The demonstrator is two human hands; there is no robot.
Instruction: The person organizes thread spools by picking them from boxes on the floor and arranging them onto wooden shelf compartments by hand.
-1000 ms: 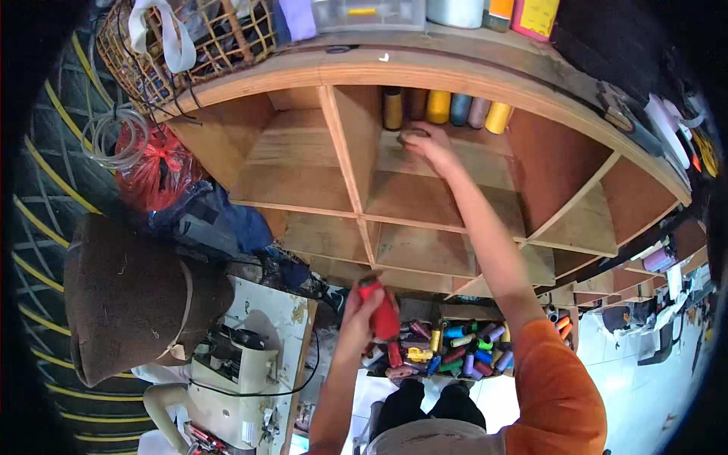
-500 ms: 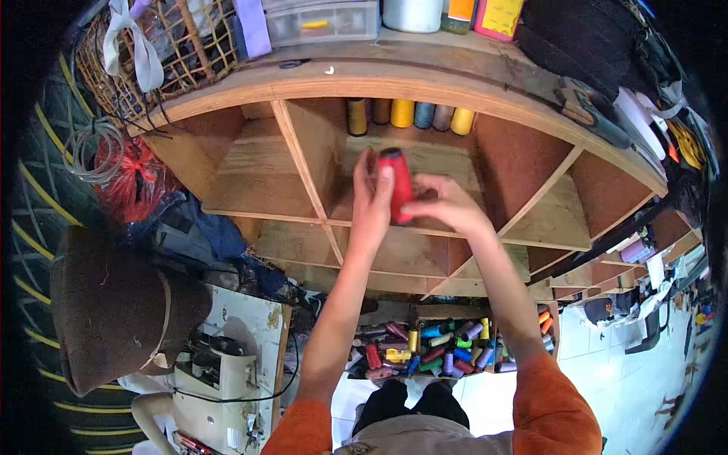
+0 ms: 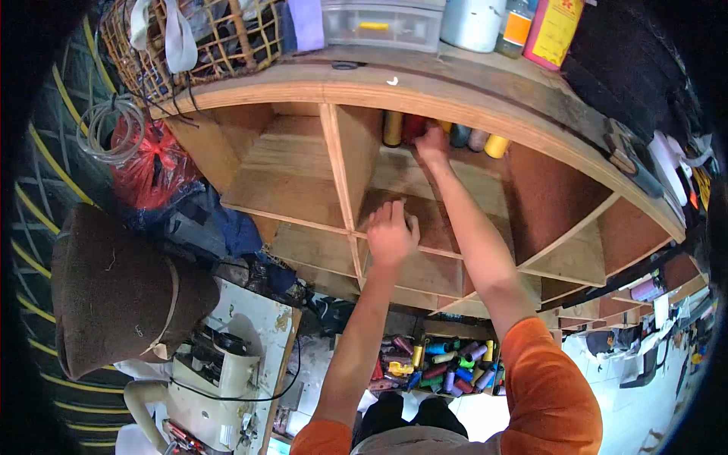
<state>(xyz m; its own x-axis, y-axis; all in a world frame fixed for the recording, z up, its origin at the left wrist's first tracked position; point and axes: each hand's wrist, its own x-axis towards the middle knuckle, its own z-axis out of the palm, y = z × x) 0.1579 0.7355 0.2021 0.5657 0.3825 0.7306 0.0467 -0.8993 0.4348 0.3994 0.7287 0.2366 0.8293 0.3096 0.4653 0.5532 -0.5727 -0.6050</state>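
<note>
My right hand (image 3: 433, 142) reaches into the upper middle compartment of the wooden shelf (image 3: 440, 171), its fingers closed around the red thread spool (image 3: 413, 127). That spool is in the back row, between a dark gold spool (image 3: 392, 129) and the others. To its right are a grey-blue spool (image 3: 459, 136), a pale mauve spool (image 3: 477, 140) and a yellow spool (image 3: 497, 146). My left hand (image 3: 392, 231) is at the compartment's lower front edge, fingers spread and nothing seen in it.
Below the shelf a box of mixed spools (image 3: 447, 368) stands near my legs. A sewing machine (image 3: 208, 402) and brown fabric (image 3: 125, 292) are at the left. A wicker basket (image 3: 205, 45), drawer box (image 3: 379, 26) and bottles (image 3: 474, 23) stand on top.
The red spool has gone from between both hands to the back row, with my right hand at it. My left hand has let go of it and moved lower.
</note>
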